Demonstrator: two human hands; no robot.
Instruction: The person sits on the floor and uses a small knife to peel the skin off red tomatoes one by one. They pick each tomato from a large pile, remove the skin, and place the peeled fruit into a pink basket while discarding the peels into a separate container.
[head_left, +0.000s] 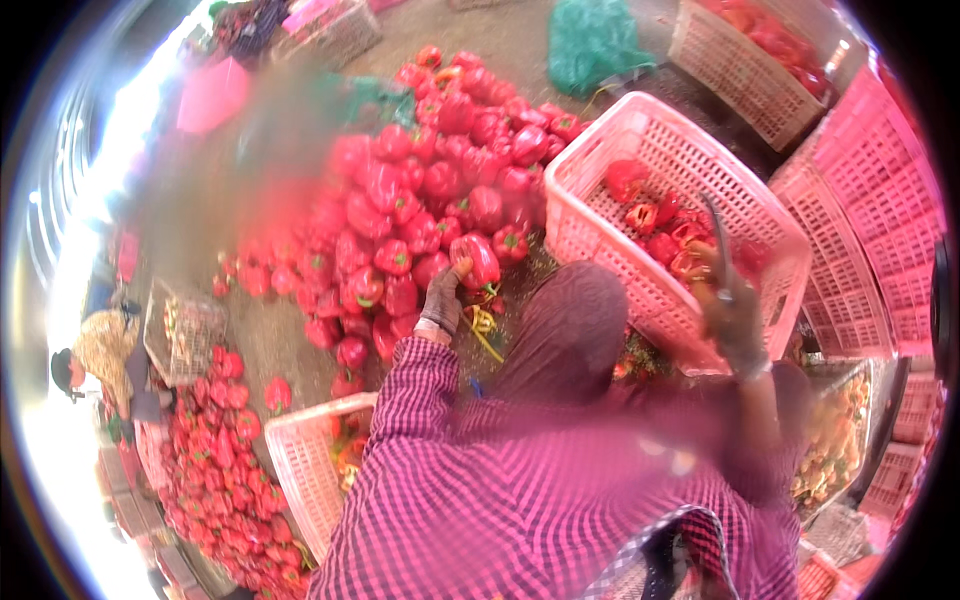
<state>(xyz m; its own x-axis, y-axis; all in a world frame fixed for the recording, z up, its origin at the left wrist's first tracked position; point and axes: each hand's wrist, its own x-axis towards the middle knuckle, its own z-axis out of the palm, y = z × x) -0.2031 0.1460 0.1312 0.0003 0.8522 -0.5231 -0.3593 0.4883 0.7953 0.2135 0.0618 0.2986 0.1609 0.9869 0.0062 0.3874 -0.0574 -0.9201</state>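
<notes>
My left hand (444, 296), in a dark glove with bare fingertips, touches a red bell pepper (475, 259) at the near edge of a large heap of red bell peppers (442, 180); whether it grips the pepper is unclear. Over the near right end of a pink plastic crate (667, 262) is my gloved right hand (727, 319), its fingers closed around a knife (720, 236) whose blade points up. Cut red peppers (664, 217) lie on the bottom of that crate. A blur covers part of the right hand.
Another pink crate (315, 480) with pepper scraps stands left of me, beside a second pepper heap (217, 465). A person (112, 360) sits at the far left. Stacked pink crates (862, 225) stand at the right, a filled crate (742, 79) at the upper right. A green bag (592, 45) lies beyond.
</notes>
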